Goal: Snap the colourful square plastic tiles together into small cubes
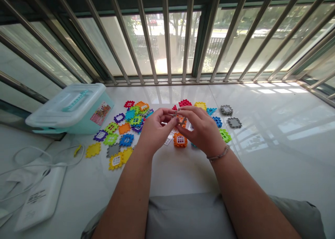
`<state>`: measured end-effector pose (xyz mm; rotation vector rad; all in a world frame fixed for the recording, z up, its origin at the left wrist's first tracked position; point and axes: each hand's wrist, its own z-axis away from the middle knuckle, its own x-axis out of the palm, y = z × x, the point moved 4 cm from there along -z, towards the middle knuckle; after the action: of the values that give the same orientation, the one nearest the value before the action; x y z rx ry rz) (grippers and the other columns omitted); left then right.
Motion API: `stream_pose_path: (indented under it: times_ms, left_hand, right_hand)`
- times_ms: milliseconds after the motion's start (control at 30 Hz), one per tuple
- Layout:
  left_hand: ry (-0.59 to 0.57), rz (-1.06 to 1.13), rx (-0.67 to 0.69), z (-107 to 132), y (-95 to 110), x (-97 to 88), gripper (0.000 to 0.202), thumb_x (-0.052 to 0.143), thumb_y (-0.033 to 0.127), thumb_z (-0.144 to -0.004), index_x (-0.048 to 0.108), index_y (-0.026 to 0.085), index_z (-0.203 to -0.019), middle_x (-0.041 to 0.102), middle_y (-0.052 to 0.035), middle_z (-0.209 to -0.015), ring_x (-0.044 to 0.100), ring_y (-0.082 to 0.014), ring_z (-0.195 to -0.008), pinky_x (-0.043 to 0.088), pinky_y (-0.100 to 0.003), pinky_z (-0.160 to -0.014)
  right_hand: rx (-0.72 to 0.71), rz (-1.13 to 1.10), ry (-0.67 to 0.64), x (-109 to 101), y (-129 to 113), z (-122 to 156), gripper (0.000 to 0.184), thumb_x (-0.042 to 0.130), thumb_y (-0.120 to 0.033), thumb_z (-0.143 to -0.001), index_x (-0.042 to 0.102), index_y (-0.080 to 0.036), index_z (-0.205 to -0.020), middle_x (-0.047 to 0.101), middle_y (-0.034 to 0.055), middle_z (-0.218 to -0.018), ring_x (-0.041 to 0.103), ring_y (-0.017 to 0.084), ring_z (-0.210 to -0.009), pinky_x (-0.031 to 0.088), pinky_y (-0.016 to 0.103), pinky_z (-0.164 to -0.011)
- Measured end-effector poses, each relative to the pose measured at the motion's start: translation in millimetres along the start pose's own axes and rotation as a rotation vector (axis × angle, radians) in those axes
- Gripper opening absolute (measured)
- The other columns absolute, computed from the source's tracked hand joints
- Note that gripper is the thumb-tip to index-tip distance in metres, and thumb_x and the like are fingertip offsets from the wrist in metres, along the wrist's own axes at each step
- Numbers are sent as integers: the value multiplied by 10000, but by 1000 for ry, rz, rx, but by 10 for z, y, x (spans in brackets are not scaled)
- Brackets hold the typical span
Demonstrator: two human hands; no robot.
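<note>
My left hand (154, 129) and my right hand (201, 129) meet above the white floor, fingertips pinched together on a small grey toothed tile (177, 114). How much of the tile each hand grips is partly hidden by the fingers. Right below them stands an orange cube built from window tiles (180, 140). A bracelet circles my right wrist.
Several loose coloured tiles (123, 134) lie spread on the floor to the left, more behind the hands, and two grey ones (230, 116) to the right. A pale blue lidded box (70, 108) stands at left. White cables and a white device (39, 197) lie near left. Window bars run along the back.
</note>
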<state>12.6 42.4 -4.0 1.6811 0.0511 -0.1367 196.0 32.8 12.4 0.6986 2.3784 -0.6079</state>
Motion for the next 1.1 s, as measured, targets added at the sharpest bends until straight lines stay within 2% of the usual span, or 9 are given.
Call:
stream_pose_path:
  times_ms: [100, 200, 433, 800, 967, 1100]
  left_hand:
    - [109, -37, 5, -8, 9, -63, 313, 850, 424, -931, 775, 199, -1135, 836, -65, -953, 797, -215, -885, 604, -308, -777]
    - [159, -15, 5, -11, 24, -93, 311, 853, 418, -926, 781, 192, -1126, 839, -65, -959, 797, -211, -892, 604, -300, -783]
    - [164, 10, 36, 4, 71, -53, 376, 872, 444, -931, 768, 192, -1190, 832, -49, -941, 768, -178, -824, 580, -265, -724]
    - [149, -5, 93, 33, 78, -10, 411, 876, 478, -942, 745, 228, -1241, 787, -23, -879, 746, -172, -782, 571, -264, -683]
    - [103, 5, 117, 43, 88, 19, 478, 861, 485, -949, 714, 239, -1331, 810, -42, -975, 773, -188, -855, 609, -294, -771]
    - [162, -69, 137, 35, 87, -29, 450, 801, 491, -989, 704, 233, -1345, 830, -63, -1043, 774, -189, -891, 603, -305, -803]
  right_hand:
    - [5, -33, -30, 42, 2, 20, 371, 771, -282, -1045, 672, -278, -1402, 756, 127, -1412, 734, 330, -1298, 623, 517, -1088]
    - [11, -42, -3, 52, -14, 24, 340, 775, -298, -1048, 681, -289, -1374, 766, 125, -1389, 744, 326, -1284, 635, 510, -1072]
    - [38, -53, 82, 12, -30, 2, 309, 764, -295, -1053, 694, -277, -1353, 746, 137, -1373, 740, 320, -1291, 641, 506, -1103]
    - [30, -104, 98, -19, -6, -10, 352, 810, -330, -1037, 674, -299, -1360, 750, 114, -1344, 755, 303, -1280, 683, 479, -1049]
    - [70, -111, 149, -72, 21, -1, 313, 809, -293, -1031, 678, -291, -1315, 766, 98, -1345, 800, 260, -1110, 707, 420, -935]
    - [130, -58, 208, -228, 113, 0, 301, 836, -335, -1009, 677, -291, -1261, 769, 86, -1355, 774, 210, -895, 691, 390, -802]
